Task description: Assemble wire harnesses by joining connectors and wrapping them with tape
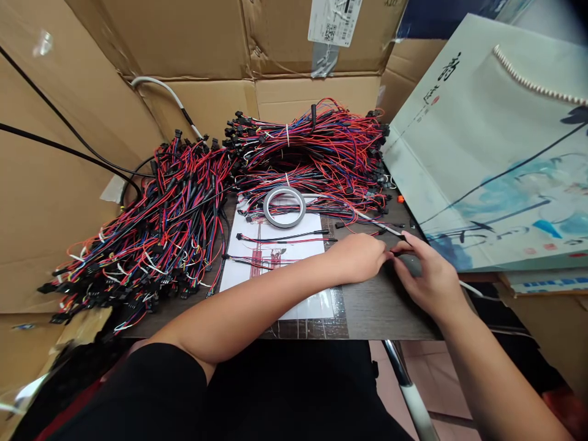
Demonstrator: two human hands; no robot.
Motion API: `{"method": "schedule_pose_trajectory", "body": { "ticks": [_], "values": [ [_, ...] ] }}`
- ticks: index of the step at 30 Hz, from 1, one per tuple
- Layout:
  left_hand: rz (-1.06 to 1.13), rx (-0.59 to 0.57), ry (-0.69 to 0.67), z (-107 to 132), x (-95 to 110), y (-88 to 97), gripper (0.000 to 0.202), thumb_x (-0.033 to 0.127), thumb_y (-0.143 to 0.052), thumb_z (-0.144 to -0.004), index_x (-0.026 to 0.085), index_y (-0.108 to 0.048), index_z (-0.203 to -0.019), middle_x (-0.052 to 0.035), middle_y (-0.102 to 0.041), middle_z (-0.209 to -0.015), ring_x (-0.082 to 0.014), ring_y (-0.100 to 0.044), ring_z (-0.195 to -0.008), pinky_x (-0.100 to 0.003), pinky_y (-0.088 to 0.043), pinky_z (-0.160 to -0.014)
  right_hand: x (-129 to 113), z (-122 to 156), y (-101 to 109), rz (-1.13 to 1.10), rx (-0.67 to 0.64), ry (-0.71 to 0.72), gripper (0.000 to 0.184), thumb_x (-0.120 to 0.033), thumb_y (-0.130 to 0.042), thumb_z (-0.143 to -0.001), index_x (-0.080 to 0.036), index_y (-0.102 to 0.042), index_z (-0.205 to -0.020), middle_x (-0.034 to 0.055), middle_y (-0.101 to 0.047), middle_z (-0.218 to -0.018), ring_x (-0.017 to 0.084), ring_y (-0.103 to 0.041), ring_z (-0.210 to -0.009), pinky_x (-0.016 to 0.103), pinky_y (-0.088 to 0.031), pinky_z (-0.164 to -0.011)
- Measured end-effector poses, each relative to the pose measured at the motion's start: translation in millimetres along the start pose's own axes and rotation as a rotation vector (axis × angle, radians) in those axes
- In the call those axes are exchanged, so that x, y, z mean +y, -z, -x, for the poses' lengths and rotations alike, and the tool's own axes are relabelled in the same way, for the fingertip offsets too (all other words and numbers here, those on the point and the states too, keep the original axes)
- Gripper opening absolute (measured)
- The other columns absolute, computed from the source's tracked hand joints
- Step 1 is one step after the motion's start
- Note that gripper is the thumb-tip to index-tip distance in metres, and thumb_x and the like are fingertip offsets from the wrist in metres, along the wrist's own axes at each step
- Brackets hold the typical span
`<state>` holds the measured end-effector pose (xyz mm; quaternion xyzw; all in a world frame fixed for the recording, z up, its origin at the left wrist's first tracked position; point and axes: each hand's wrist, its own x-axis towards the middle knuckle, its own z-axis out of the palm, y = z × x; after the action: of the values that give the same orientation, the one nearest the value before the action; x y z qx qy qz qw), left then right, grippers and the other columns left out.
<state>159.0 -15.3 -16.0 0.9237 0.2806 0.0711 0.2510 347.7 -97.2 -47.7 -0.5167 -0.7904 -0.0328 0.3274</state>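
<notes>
My left hand [361,258] is closed, its fingertips meeting those of my right hand [427,272] over the right part of the table. Between the two pinches a short bit of thin red wire [389,254] shows; most of it is hidden by the fingers. A wire harness [236,260] with a black connector lies on the printed sheet and runs under my left forearm; whether it reaches my hands I cannot tell. Above it rests a second harness [285,237] with black and red leads. A white cable [376,224] passes behind my right hand.
A roll of grey tape [285,207] sits on the taped-down paper sheet [312,300]. Bundled harnesses [312,141] are stacked at the back, and a large loose pile [179,226] covers the left. A paper bag [496,159] stands right; cardboard [193,37] walls the back.
</notes>
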Motion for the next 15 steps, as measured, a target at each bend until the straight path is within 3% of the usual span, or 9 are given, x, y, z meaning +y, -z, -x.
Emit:
{"method": "schedule_pose_trajectory", "body": {
  "ticks": [11, 15],
  "values": [
    [-0.077, -0.051, -0.05, 5, -1, 3.2, 0.039, 0.03, -0.029, -0.099, 0.016, -0.066, -0.099, -0.0132, -0.072, -0.1, -0.0279, -0.071, -0.088, -0.039, -0.054, -0.073, -1, -6, 5, -0.006, -0.071, 0.068, 0.072, -0.015, -0.059, -0.091, -0.028, -0.026, -0.154, 0.0096, -0.068, -0.122, 0.024, -0.067, -0.107, 0.042, -0.054, -0.096],
    [-0.108, -0.021, -0.035, 8, 0, 1.9, 0.041, 0.037, -0.028, -0.101, 0.016, -0.063, -0.099, -0.0117, -0.072, -0.097, -0.0275, -0.071, -0.086, -0.038, -0.054, -0.069, 7, -16, 17, 0.069, -0.058, -0.083, 0.074, -0.026, -0.061, -0.091, -0.024, -0.024, -0.155, 0.0078, -0.071, -0.114, 0.028, -0.065, -0.109, 0.046, -0.05, -0.098]
  ]
}}
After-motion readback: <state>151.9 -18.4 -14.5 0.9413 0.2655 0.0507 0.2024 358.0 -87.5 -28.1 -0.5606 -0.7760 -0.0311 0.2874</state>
